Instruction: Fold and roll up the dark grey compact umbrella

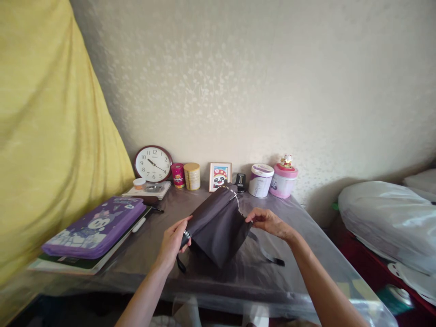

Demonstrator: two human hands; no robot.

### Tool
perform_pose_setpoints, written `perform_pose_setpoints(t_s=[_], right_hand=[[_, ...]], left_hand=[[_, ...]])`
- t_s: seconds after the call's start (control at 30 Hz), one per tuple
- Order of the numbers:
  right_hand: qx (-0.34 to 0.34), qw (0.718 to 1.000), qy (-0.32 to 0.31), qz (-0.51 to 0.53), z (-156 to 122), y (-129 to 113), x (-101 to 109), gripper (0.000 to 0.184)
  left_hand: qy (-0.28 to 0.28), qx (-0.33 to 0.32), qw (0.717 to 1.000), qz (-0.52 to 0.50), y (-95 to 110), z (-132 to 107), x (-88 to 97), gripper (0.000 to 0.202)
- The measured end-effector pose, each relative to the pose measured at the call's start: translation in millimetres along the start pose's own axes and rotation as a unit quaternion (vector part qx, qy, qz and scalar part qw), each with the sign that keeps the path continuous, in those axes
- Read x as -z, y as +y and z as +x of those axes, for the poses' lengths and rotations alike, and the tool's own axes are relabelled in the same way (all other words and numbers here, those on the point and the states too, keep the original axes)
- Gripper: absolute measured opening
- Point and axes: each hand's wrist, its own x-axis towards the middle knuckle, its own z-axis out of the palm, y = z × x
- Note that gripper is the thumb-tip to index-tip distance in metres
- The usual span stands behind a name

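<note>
One pale wall (323, 91) fills most of what I see, with a yellow curtain (44, 127) hanging down its left side. Below it stands a table (303, 272) under a shiny cover, and past its right edge bulges a white bag (388, 222). At the middle of the table, toward the person, is a dark umbrella (218, 222), its cloth loose and spread unevenly. The left hand (174, 237) is closed around its handle end; the right hand (267, 222) pinches the cloth's edge between thumb and fingers. To the left, a purple case (97, 222) lies on some books (80, 265). Along the back, a round clock (153, 164) leans upright; farther right sit a white tub (260, 182) and a pink tub (283, 184), side by side. Between clock and tubs come a picture frame (220, 178), a yellow can (192, 177) and a red can (177, 176). A figurine (286, 161) tops the pink tub. Smallest, a black loop (180, 264) dangles below the left hand.
</note>
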Motion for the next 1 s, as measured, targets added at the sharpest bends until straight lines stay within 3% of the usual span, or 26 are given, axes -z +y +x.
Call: perform_pose_setpoints(t_s=[0.27,0.5,0.6,0.77,1.0], right_hand=[[0.097,0.992,0.084,-0.004,-3.3,-32.9,2.2,0.018],[0.119,0.978,0.172,0.004,2.7,-50.1,2.1,0.023],[0.122,0.970,0.209,0.022,10.8,-50.9,-1.2,0.026],[0.082,0.961,0.228,0.137,31.4,-43.2,-9.6,0.029],[0.023,0.972,0.227,0.058,50.7,-17.8,-16.8,0.028]], left_hand=[[0.004,0.008,1.000,0.018,-0.6,-0.2,-2.2,0.059],[-0.032,0.021,0.998,0.059,-1.7,-5.3,-12.9,0.059],[-0.048,0.030,0.996,0.074,-4.6,-7.2,-19.0,0.059],[-0.105,0.027,0.988,0.112,-11.4,-12.0,-25.8,0.048],[-0.136,0.005,0.977,0.164,-13.7,-23.3,-29.2,0.058]])
